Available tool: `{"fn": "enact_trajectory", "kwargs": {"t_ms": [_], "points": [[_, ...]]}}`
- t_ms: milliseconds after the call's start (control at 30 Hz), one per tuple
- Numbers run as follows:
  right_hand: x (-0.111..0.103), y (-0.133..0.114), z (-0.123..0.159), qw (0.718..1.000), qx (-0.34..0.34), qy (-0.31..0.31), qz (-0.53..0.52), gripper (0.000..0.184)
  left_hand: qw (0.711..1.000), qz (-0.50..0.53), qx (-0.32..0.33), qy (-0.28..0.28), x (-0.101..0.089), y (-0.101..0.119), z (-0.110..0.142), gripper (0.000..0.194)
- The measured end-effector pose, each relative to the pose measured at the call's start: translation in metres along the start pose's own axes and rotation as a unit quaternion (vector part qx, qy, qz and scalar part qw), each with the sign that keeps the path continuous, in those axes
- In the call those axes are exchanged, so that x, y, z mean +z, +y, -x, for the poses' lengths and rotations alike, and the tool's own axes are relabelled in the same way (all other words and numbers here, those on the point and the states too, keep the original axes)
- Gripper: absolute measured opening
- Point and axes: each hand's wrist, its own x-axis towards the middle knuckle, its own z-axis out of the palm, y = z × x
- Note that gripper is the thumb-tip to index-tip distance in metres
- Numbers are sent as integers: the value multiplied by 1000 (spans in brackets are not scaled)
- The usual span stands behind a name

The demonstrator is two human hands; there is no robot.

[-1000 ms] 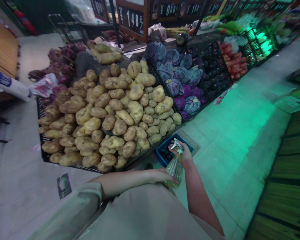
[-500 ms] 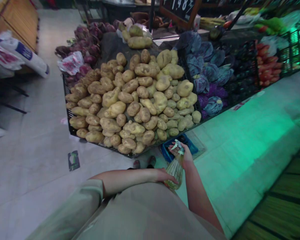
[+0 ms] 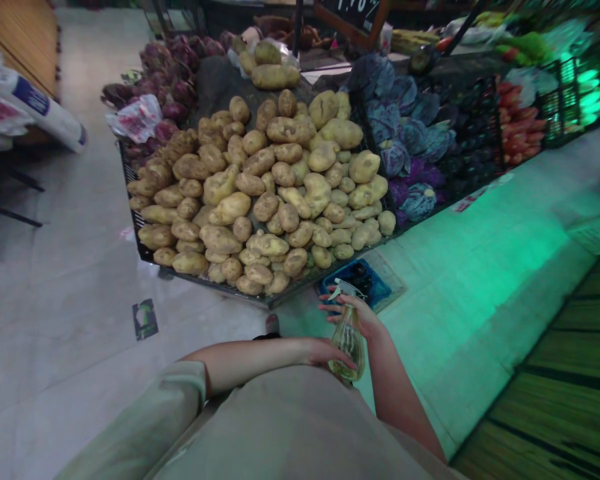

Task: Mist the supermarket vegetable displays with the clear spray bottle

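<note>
Aisle: pale tiled floor (image 3: 65, 300) on the left, green-lit tiles along the right, and a slatted wooden stand (image 3: 535, 400) in the bottom right corner.

Display: black wire crate (image 3: 205, 289) at the near end of the produce rows, angled across the view.

Crate contents: heaped unwashed potatoes (image 3: 260, 200), piled high and reaching the crate's near edge.

Neighbouring produce: purple cabbages (image 3: 405, 140) just beyond the potatoes on the right, dark round produce (image 3: 473, 140) past those, and red elongated vegetables (image 3: 517, 120) further along; purple-red bulbs (image 3: 167, 87) behind the potatoes on the left.

Left edge: white printed sack (image 3: 40, 107) on a wooden counter (image 3: 15, 40).

Floor items: blue basket (image 3: 355, 283) just below the crate's near corner, and a small printed card (image 3: 145, 319) lying well left of it.

Right hand (image 3: 353, 313): raised in front of the torso, above the blue basket.

Left hand (image 3: 325, 353): reaching across the torso from the left, just below the right hand.

Clear plastic spray bottle (image 3: 349, 343): upright in front of the torso, trigger head uppermost, between the 2 hands.

Fingers: right fingers (image 3: 333, 308) grasping the bottle's neck; left fingers (image 3: 333, 355) against its body, firmness of grip impossible to tell.
</note>
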Motion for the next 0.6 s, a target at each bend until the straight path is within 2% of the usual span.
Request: {"fn": "enact_trajectory", "kwargs": {"t_ms": [100,233,400,500,600], "points": [[-14,8,16,999,1,-45,19,31,1000,2,-15,-5,9,-5,-11,33],[-44,18,48,998,-37,-44,-3,32,997,-29,-70,-25,30,-15,-36,28],[-101,34,115,994,-89,4,-70,34,990,-104,-97,-23,80,-37,-83,32],[-140,57,161,982,-119,29,-143,35,980,-157,-114,-44,114,-58,-114,31],[-175,83,199,957,-173,74,-220,38,965,-213,-143,-63,143,-80,-144,24]]}}
